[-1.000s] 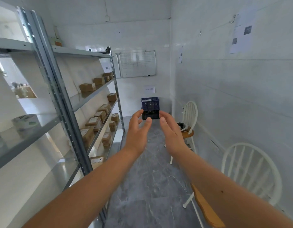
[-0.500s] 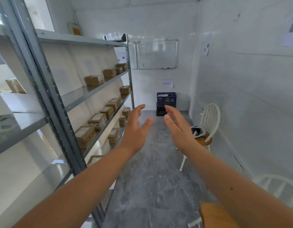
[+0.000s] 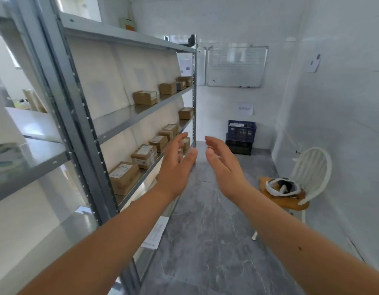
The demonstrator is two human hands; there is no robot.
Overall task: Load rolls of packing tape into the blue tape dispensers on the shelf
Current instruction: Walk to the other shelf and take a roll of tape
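Observation:
My left hand (image 3: 177, 167) and my right hand (image 3: 223, 167) are stretched out in front of me over the aisle, palms facing each other, fingers spread, holding nothing. The grey metal shelf unit (image 3: 129, 116) runs along my left. A blurred whitish roll-like object (image 3: 7, 156) sits at the far left on a near shelf; I cannot tell what it is. No blue tape dispenser or tape roll shows clearly.
Several brown cardboard boxes (image 3: 144, 155) line the shelves. A blue crate (image 3: 242, 131) on a black crate stands at the far wall under a whiteboard (image 3: 236, 67). A white chair (image 3: 299, 188) with a headset on its seat stands at right. Grey floor aisle (image 3: 205, 241) runs ahead.
The view has swung left and forward along the aisle; the shelf now fills more of the left side. Both hands stay open and raised, slightly farther apart.

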